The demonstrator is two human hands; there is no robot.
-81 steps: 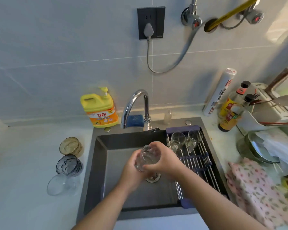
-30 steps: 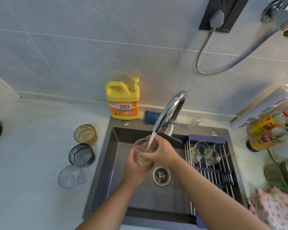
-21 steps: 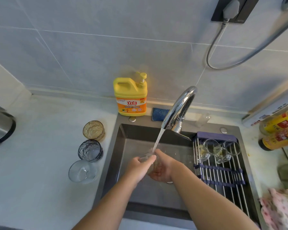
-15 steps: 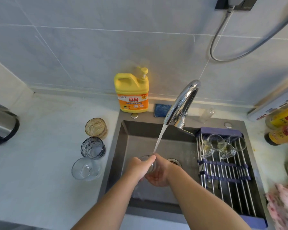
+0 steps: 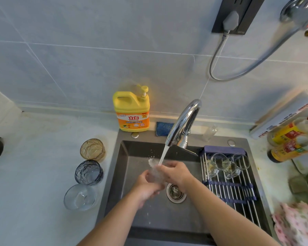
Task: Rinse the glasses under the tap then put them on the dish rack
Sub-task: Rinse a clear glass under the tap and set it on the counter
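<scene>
Over the sink (image 5: 114, 183), under the running tap (image 5: 183, 121), I hold a clear glass (image 5: 156, 173) in both hands. My left hand (image 5: 148, 189) cups it from below and from the side nearer me; my right hand (image 5: 174, 172) wraps the far side, fingers curled over the rim. The stream (image 5: 163, 155) lands at the mouth of the glass and throws small drops outward, so the glass sits a little off the centre of the water.

To do this well, I judge that I should tilt the mouth toward the stream so water fills and spills out, then turn the glass between my palms so every part of the wall gets wet. Wet glass is slick, so I want the left hand to bear the weight from underneath while the right does the turning, never both loosening at once. I keep it low in the basin, above the drain (image 5: 175, 192), so splash stays inside.

Two small glasses (image 5: 228, 166) already stand at the far end of the dish rack (image 5: 229, 192), which lies across the right side of the sink. Bare bars nearer me look like the place for this one. Three more glasses (image 5: 89, 172) wait on the counter (image 5: 34, 174) to my left, amber, grey-blue and clear, so the task is, by my reckoning, about halfway.
</scene>
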